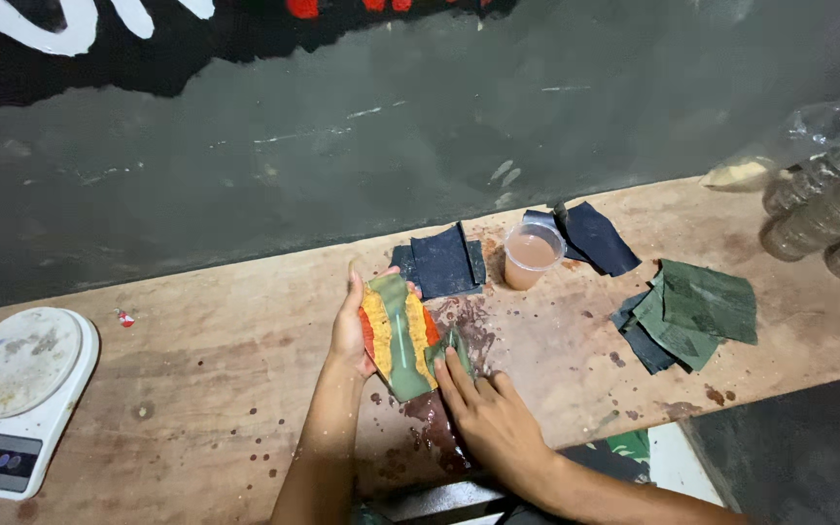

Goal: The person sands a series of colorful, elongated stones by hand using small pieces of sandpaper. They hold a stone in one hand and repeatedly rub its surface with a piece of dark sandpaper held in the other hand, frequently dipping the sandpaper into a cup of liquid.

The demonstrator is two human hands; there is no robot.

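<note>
**Sanding at the wet patch, near edge of the bench**

Hands met over a slab of yellow, orange and green resin-like material (399, 335), held near the middle of the wooden bench (206, 389), toward its near edge. The left hand (349, 331) was closed around the slab's left side, fingers curled over its top end, propping it tilted off the wood. The right hand (488, 413) lay flat, fingertips pressing a small folded green abrasive sheet (452, 350) against the slab's lower right edge.

As a judgement, the work was well under way rather than finished: a dark reddish wet smear (439, 418) spread under and below the slab, and splashes dotted the wood about it, yet the slab's surface looked dull, with no gloss to be seen. How much rubbing remained cannot be told.

Just beyond the slab lay dark blue sheets (442, 261), then a plastic cup of cloudy pinkish water (532, 256), and more dark sheets (595, 236) near the far edge. A stack of green sheets (697, 311) sat well to the right, and round stacked pieces (828, 228) crowded the right end under a clear bag (789, 146). A white kitchen scale (17, 394) occupied the left end.

Open wood ran between scale and slab, and again between slab and green stack. The near edge was close beneath the right wrist.
</note>
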